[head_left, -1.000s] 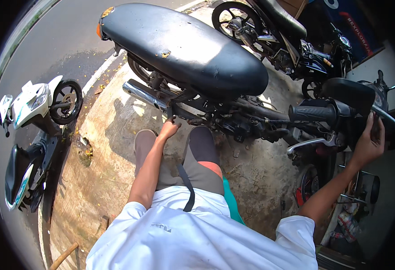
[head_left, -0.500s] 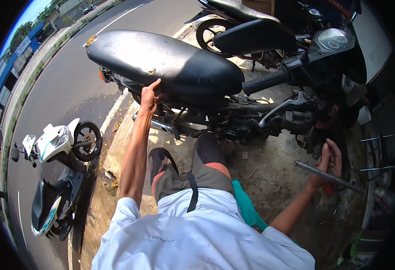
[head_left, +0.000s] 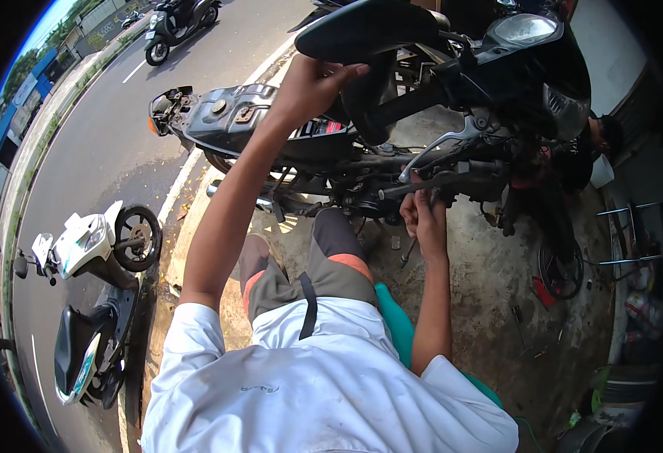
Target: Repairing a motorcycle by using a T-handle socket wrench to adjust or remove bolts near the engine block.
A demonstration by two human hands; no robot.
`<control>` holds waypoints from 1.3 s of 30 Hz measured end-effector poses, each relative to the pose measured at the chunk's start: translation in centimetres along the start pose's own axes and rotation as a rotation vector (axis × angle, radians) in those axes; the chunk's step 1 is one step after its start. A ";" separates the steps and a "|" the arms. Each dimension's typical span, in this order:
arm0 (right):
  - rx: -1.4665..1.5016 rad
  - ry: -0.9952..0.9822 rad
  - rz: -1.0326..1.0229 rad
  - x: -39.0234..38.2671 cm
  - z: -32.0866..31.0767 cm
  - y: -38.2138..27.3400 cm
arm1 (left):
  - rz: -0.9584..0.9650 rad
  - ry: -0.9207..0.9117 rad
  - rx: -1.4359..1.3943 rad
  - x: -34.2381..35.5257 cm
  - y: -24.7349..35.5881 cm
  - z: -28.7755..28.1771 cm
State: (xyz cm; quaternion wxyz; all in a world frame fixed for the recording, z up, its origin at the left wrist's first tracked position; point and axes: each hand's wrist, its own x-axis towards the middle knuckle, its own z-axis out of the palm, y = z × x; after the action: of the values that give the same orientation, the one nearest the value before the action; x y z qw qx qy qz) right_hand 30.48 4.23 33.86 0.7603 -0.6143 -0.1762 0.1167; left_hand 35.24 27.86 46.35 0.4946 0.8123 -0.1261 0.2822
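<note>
My left hand [head_left: 312, 90] is raised, fingers curled round what looks like the motorcycle’s lifted black seat [head_left: 369, 83], just below the dark mirror [head_left: 358, 30]. The seat is mostly hidden behind the hand and handlebar. The metal fuel tank [head_left: 233, 109] and an under-seat compartment with a red part [head_left: 333, 127] are exposed. My right hand [head_left: 426, 219] is closed on a metal tool [head_left: 405, 258], its shaft pointing down, beside the bike’s frame below the silver brake lever [head_left: 437, 143].
A white scooter [head_left: 89, 241] stands at left along the curb. Another scooter [head_left: 176, 26] is on the road [head_left: 82, 128]. A person’s head [head_left: 607, 132] shows behind the front end at right. A metal rack [head_left: 630, 234] and scattered tools [head_left: 520, 325] lie right.
My left hand has lifted the seat up and rightward, uncovering the tank. My right hand has moved left and up beneath the handlebar with the metal tool. A scooter has appeared on the road.
</note>
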 end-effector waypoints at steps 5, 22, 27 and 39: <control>0.279 -0.077 0.071 1.1 1.1 -0.4 | 0.105 0.103 0.091 -0.1 0.7 1.6; 0.297 0.184 -0.167 -6.6 -4.1 -6.6 | -0.031 0.091 -0.140 -2.5 -2.3 0.5; 0.358 0.163 -0.167 -7.1 -5.2 -7.8 | -0.050 0.098 -0.242 -2.5 -2.7 0.1; 0.467 0.258 -0.386 -9.4 -10.1 -13.9 | -0.443 0.254 -0.383 -5.9 -6.8 -5.2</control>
State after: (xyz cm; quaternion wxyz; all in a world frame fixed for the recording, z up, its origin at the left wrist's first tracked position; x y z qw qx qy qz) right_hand 25.53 -11.53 44.36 0.9048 -0.3882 -0.1602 -0.0709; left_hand 32.01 35.17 39.75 0.6996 0.6705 0.0658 0.2381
